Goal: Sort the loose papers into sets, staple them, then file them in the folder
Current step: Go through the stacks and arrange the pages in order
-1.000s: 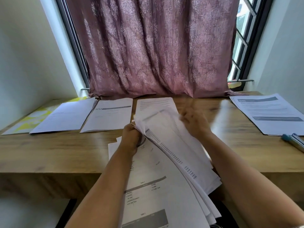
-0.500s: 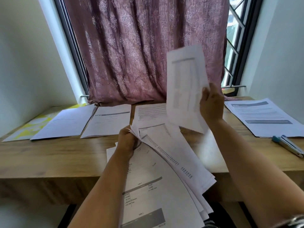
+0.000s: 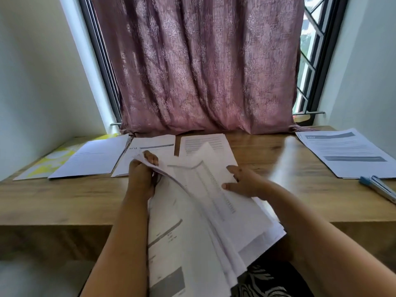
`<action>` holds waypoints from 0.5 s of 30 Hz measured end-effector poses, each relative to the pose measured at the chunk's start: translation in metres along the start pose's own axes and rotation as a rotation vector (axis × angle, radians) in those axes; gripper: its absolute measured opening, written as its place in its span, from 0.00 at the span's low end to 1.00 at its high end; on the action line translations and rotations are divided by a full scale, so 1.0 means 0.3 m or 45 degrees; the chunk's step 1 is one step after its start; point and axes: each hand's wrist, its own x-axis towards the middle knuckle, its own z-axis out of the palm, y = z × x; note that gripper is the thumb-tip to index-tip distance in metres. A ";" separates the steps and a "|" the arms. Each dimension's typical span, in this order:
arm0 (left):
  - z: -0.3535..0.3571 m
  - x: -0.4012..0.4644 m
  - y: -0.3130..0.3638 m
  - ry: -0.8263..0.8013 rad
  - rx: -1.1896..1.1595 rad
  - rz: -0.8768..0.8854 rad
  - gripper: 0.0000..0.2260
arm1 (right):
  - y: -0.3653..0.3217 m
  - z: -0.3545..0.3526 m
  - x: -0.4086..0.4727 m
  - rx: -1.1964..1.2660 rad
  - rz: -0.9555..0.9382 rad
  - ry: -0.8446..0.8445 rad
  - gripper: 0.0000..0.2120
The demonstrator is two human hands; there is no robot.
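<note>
A person's left hand (image 3: pixel 142 174) grips the upper corner of a fanned bundle of loose papers (image 3: pixel 205 228) over the edge of a wooden desk (image 3: pixel 64 200), while the right hand (image 3: pixel 244 182) pinches the top sheet — thumb on its face. Four sorted sets lie along the back: one (image 3: pixel 92 157) on a yellow folder (image 3: pixel 49 162), two more (image 3: pixel 150 146) (image 3: pixel 203 141) mid-desk, and one (image 3: pixel 345 152) far right beside a blue stapler (image 3: pixel 378 187).

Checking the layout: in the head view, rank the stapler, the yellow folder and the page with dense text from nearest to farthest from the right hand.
From the right hand:
1. Page with dense text, just behind it.
2. Stapler, far right.
3. Yellow folder, far left.
</note>
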 end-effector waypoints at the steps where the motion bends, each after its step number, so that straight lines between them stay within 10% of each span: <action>1: 0.000 -0.001 -0.001 -0.002 0.006 0.043 0.28 | -0.003 0.018 -0.005 -0.100 0.015 -0.043 0.29; 15: 0.085 -0.044 -0.169 -0.233 0.411 -0.033 0.12 | 0.085 -0.034 0.153 -0.101 0.437 0.290 0.32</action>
